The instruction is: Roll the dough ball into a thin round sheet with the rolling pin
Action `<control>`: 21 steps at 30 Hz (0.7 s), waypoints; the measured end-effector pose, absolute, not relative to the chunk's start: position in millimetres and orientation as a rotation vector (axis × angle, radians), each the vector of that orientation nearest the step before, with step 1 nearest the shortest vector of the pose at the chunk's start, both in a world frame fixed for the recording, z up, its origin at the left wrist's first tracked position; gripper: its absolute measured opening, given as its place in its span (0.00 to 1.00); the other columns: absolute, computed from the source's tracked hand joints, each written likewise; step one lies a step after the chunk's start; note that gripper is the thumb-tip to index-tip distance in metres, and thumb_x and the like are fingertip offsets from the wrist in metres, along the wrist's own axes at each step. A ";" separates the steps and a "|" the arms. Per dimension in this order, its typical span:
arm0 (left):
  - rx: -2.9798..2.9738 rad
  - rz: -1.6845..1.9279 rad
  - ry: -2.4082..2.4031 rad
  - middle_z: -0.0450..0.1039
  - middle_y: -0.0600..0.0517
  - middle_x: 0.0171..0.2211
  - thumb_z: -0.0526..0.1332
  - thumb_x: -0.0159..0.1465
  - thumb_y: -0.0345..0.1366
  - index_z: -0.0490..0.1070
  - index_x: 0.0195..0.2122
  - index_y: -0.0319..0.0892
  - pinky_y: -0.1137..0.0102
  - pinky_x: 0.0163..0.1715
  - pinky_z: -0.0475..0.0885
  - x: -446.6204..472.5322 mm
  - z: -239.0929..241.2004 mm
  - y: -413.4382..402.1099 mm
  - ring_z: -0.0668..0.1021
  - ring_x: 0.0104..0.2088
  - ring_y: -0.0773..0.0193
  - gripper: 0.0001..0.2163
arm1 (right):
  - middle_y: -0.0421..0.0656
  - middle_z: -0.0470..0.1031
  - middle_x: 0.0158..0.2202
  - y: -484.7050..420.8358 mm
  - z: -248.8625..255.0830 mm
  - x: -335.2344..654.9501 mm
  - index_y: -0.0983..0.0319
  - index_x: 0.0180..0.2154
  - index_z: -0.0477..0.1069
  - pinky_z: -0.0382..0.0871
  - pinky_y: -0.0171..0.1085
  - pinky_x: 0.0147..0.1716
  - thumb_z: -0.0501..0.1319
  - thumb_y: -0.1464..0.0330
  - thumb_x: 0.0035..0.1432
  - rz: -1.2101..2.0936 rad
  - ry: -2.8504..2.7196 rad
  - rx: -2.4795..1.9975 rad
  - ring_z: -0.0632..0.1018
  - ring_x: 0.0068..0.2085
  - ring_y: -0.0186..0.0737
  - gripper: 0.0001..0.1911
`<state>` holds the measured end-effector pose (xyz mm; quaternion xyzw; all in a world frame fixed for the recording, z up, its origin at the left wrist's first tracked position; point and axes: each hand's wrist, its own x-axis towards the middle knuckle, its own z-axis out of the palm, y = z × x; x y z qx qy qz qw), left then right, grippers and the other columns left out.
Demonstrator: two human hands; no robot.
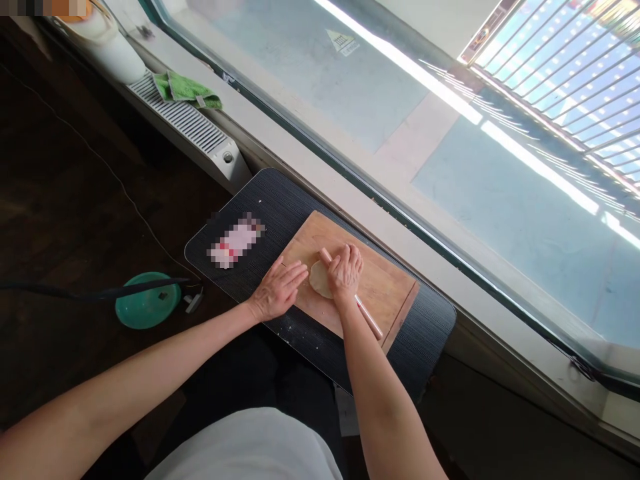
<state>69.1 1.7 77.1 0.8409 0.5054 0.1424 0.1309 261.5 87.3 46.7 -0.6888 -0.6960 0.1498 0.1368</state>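
Note:
A flat round piece of pale dough point(318, 278) lies on a wooden board point(387, 290). A thin wooden rolling pin point(369, 319) lies across the dough. My right hand point(345, 269) presses flat on the pin over the dough, fingers stretched out. My left hand point(280, 288) rests at the board's left edge, its fingers extended and touching the dough's rim. The board sits on a dark ribbed tabletop point(430, 320).
A blurred white and red packet point(235, 241) lies on the table left of the board. A teal bowl point(146, 303) sits on the dark floor, with a dark cable point(75, 292) over it. A radiator point(185, 120) with a green cloth point(186, 89) and a large window are behind.

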 end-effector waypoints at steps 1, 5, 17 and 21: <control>2.393 0.403 1.579 0.66 0.42 0.63 0.50 0.68 0.31 0.63 0.64 0.37 0.48 0.69 0.45 58.9 80.4 8.0 0.62 0.67 0.53 0.23 | 0.57 0.62 0.64 87.7 46.4 261.4 0.67 0.61 0.60 0.53 0.54 0.64 0.45 0.69 0.66 0.434 -2.008 -1.990 0.59 0.66 0.50 0.24; 2.091 0.240 2.063 0.58 0.37 0.67 0.50 0.68 0.37 0.62 0.64 0.35 0.38 0.66 0.40 14.1 80.9 33.6 0.57 0.69 0.43 0.24 | 0.57 0.62 0.64 87.5 47.1 260.1 0.66 0.60 0.60 0.53 0.54 0.63 0.45 0.70 0.65 0.446 -1.986 -1.998 0.59 0.66 0.50 0.24; 1.927 0.037 2.226 0.50 0.37 0.70 0.49 0.67 0.43 0.65 0.63 0.35 0.37 0.65 0.35 -12.7 70.7 57.0 0.49 0.71 0.41 0.26 | 0.56 0.61 0.64 88.0 47.9 260.6 0.66 0.60 0.60 0.52 0.53 0.64 0.45 0.69 0.65 0.447 -1.993 -2.024 0.59 0.66 0.49 0.23; 1.939 -0.012 2.207 0.51 0.36 0.70 0.49 0.67 0.43 0.66 0.61 0.35 0.35 0.64 0.37 -13.1 68.1 58.9 0.50 0.70 0.39 0.25 | 0.57 0.61 0.64 88.4 47.8 260.9 0.67 0.60 0.60 0.52 0.52 0.64 0.45 0.69 0.65 0.455 -2.003 -2.031 0.59 0.66 0.49 0.24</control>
